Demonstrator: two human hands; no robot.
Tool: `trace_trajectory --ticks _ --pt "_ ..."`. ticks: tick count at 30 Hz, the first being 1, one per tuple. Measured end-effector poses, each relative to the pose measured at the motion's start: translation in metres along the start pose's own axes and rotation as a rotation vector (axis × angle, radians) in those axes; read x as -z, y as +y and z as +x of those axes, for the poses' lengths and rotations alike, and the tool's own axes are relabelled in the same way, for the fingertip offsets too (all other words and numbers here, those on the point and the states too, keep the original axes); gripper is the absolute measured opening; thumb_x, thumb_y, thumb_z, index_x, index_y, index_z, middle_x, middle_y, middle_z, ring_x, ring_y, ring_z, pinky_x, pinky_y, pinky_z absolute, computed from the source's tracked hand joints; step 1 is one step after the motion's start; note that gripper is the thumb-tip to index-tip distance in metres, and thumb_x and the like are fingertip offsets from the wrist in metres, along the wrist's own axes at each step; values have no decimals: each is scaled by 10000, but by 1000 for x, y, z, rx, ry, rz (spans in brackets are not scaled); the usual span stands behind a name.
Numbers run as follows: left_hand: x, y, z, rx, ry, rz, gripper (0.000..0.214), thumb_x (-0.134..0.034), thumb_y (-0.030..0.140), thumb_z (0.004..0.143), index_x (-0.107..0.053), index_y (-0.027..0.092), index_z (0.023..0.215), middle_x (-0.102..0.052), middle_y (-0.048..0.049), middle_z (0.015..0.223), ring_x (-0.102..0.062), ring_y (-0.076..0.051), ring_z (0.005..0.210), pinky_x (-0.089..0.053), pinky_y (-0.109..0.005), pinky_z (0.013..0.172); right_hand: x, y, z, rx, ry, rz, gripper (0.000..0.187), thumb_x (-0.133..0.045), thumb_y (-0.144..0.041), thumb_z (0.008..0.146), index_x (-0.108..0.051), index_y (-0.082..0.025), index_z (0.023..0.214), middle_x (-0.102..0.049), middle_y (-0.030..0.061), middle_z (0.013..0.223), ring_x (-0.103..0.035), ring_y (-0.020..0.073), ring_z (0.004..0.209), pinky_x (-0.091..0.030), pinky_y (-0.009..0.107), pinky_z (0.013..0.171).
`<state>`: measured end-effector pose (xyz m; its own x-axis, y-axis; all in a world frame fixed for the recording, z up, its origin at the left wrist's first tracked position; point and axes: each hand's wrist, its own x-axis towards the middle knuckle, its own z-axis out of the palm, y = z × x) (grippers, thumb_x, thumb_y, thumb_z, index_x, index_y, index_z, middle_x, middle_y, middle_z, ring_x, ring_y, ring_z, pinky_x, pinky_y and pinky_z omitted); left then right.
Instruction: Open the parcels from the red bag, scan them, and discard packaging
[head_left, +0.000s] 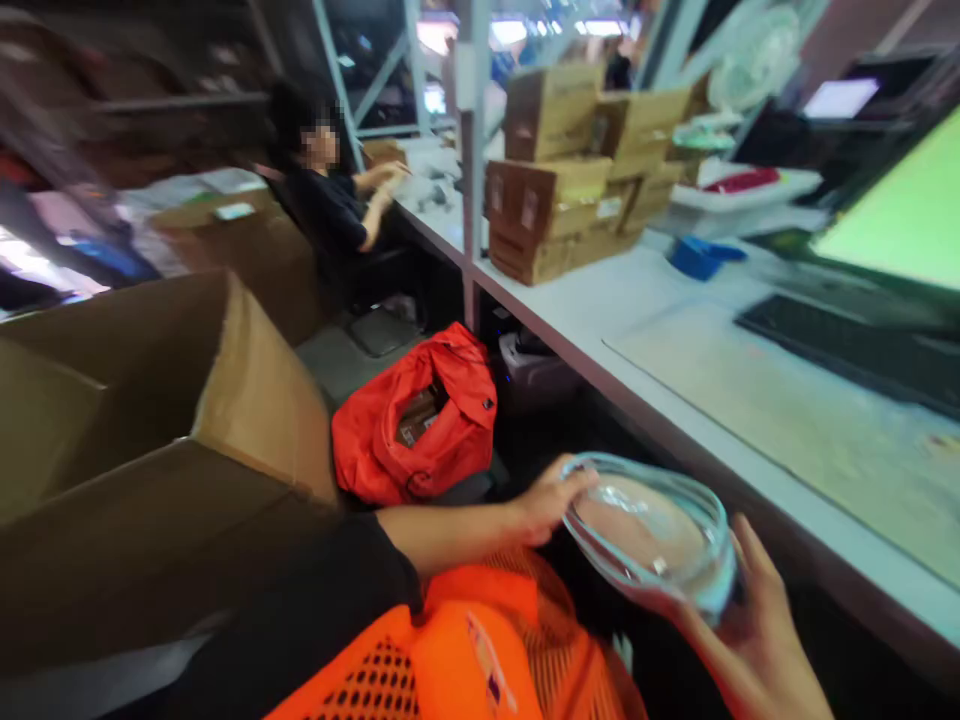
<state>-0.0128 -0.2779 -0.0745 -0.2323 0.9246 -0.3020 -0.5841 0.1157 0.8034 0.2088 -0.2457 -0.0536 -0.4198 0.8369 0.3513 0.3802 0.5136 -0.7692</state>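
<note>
A clear, rounded plastic package with a smooth beige thing inside is held tilted above my lap. The contents are too blurred to name. At its left end, my left hand grips the rim, with the thumb on top. My right hand is wrapped round the lower right end, fingers behind and below it. Part of the package's underside is hidden by that hand. An orange mesh vest lies over my body just below the package.
A white worktable runs along the right, bearing stacked cardboard boxes, a blue scoop-like thing and a keyboard. An open carton stands left, beside a red bag. A co-worker sits further back.
</note>
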Motion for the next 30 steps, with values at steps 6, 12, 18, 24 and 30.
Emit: trace_trajectory --ticks 6,12,18,24,30 --pt "24 -18 -32 -72 -106 175 578 -830 536 786 -583 245 1220 -644 -48 1237 -594 -264 1238 -435 -417 1159 -21 -20 -38 -359 74 -5 1044 -712 -636 828 -290 -175 1665 -583 160 1468 -610 386 1291 -513 549 1104" --pt "34 -35 -45 -40 -152 248 564 -792 527 826 -550 245 1250 -632 -61 1274 -591 -254 1251 -451 -383 1130 -41 -20 -71 -596 130 18 960 -725 -489 789 -355 -231 1636 -670 104 1364 -643 366 1248 -513 503 1100" --pt "33 -45 -49 -106 -130 282 494 -735 545 887 -567 251 1246 -645 -60 1248 -621 -248 1208 -480 -377 1094 -51 -23 -87 -519 147 160 1219 -837 -628 728 -222 -172 1677 -443 186 1593 -482 362 1429 -387 515 1216" --pt "41 -38 -41 -22 -233 339 560 -777 568 849 -591 232 1257 -667 -76 1264 -617 -278 1236 -450 -430 1143 -27 -37 -100 -461 -36 119 1279 -882 -613 756 -136 -195 1708 -322 210 1654 -453 396 1443 -412 562 1194" --pt "49 8 -22 198 -562 325 738 -914 361 695 -619 201 1353 -717 -95 1173 -689 -338 1138 -549 -485 1002 42 -61 -103 -440 -222 435 606 -716 -401 1001 -501 -298 1558 -673 109 1328 -722 243 1024 -633 389 899"
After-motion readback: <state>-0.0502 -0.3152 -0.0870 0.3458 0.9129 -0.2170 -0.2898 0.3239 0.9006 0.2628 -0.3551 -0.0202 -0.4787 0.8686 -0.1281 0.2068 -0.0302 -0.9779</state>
